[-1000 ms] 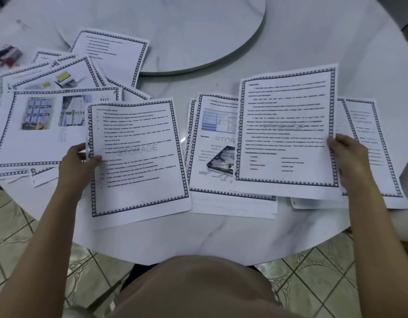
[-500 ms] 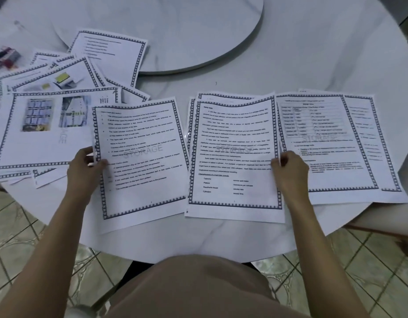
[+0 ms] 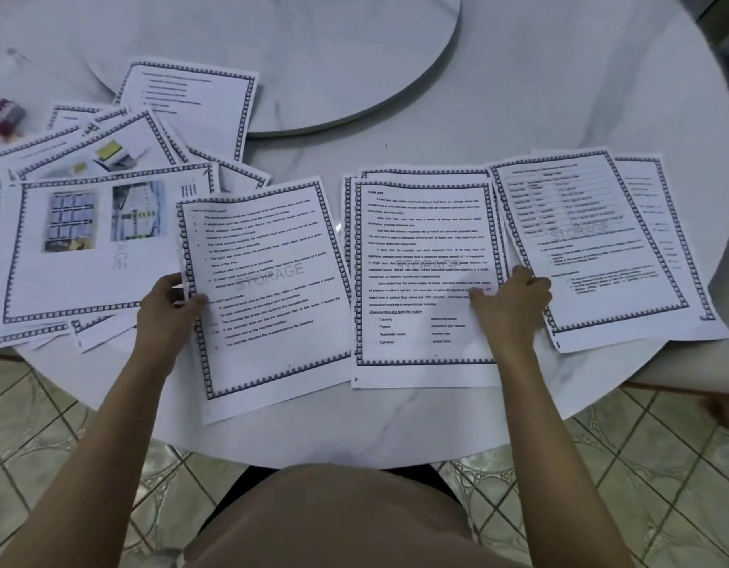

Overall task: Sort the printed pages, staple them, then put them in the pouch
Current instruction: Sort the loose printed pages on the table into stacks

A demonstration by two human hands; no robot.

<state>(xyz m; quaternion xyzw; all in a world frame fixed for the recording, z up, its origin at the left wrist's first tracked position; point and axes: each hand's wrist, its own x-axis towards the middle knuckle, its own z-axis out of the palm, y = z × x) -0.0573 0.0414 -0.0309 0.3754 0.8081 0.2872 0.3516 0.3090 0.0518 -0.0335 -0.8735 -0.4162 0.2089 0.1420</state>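
Between the two hands, two sheets of paper lie side by side on the round worktop [image 3: 518, 96]. The tilted page [image 3: 268, 297] is pinched at its left edge by the left hand [image 3: 166, 309], with the thumb on top. The page's long side runs away from the person, and its top leans a little to the right. The straight page [image 3: 424, 272] is pressed flat under the right hand [image 3: 512, 301], which rests on its right edge; the fingers look spread and nothing seems to be gripped. This page sits on top of a small pile. Just past the right hand, on its outer side, another pile [image 3: 592, 248] is seen, topped by a page with a table. Past the left hand, on its outer side, more pages [image 3: 92, 248] are spread loosely, some with pictures. The tilted page is nearer the left hand, so it can probably be slid to a pile by that hand. No stapler or pouch can be made out for sure.
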